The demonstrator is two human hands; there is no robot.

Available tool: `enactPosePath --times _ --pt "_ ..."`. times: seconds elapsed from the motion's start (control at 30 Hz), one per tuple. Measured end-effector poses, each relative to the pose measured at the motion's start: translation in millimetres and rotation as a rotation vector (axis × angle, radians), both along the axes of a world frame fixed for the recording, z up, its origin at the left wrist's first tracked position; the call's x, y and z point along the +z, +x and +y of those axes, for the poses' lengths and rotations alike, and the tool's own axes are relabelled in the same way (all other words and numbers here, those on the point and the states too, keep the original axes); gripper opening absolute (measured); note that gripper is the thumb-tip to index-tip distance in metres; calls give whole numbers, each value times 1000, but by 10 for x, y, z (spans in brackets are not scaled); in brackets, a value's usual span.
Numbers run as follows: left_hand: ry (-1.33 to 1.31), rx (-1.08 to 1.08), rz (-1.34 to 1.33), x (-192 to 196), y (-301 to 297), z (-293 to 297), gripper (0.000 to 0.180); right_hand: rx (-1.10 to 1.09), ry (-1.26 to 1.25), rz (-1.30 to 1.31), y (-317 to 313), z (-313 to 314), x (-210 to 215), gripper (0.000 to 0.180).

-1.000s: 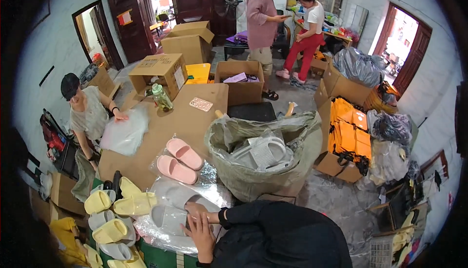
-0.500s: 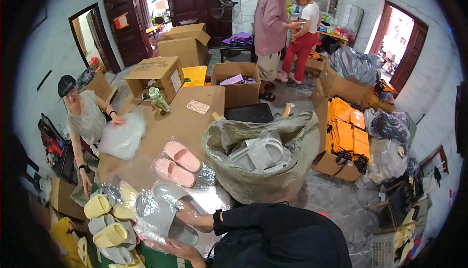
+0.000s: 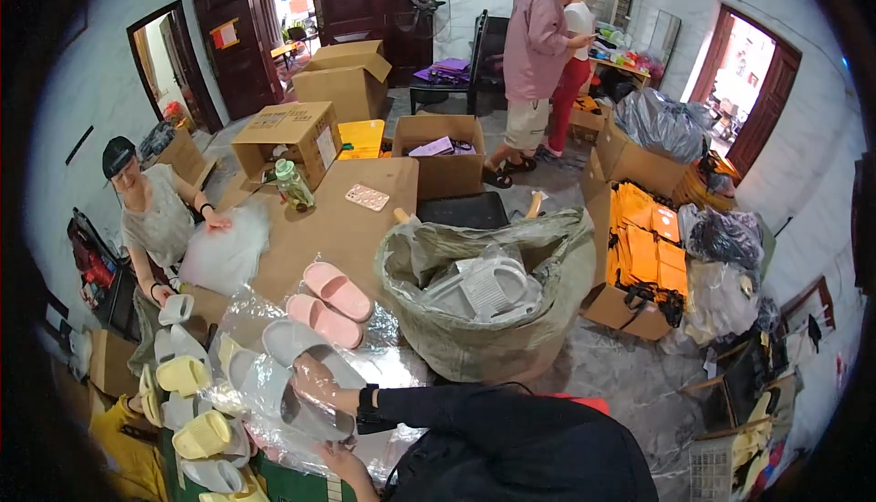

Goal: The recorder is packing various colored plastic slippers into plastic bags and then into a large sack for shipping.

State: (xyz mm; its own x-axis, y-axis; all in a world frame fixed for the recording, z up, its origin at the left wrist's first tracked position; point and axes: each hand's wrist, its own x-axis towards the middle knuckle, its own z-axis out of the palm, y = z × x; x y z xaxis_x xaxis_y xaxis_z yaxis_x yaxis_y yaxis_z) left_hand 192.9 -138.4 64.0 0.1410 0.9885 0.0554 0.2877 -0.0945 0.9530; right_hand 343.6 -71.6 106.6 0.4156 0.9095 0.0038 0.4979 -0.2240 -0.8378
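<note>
A pair of grey slippers lies within a clear plastic bag on the near side of the table. My right hand, with a black band at the wrist, reaches in from the right and grips the slippers; plastic glare partly covers its fingers. Lower down, my left hand holds the near edge of the bag, fingers closed. Beyond the bag rests a pair of pink slippers. Beside it on the left are piled loose yellow slippers and grey ones.
A co-worker at the left holds a small grey slipper, other hand on clear bags. A woven sack of wrapped slippers stands right of the table. Phone, bottle, boxes and two people are farther back.
My right hand and the grey slippers have shifted left and up, and the bag's plastic now rises beyond them. The co-worker has lifted a grey slipper. The people behind have moved right.
</note>
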Motion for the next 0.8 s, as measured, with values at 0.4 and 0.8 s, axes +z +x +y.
enactPosePath --times 0.4,0.8 --pt "-979 -400 -407 876 203 -218 33 262 75 -11 112 7 -154 38" --pt "-848 -372 -430 910 -101 -77 15 354 385 -585 508 -361 790 45"
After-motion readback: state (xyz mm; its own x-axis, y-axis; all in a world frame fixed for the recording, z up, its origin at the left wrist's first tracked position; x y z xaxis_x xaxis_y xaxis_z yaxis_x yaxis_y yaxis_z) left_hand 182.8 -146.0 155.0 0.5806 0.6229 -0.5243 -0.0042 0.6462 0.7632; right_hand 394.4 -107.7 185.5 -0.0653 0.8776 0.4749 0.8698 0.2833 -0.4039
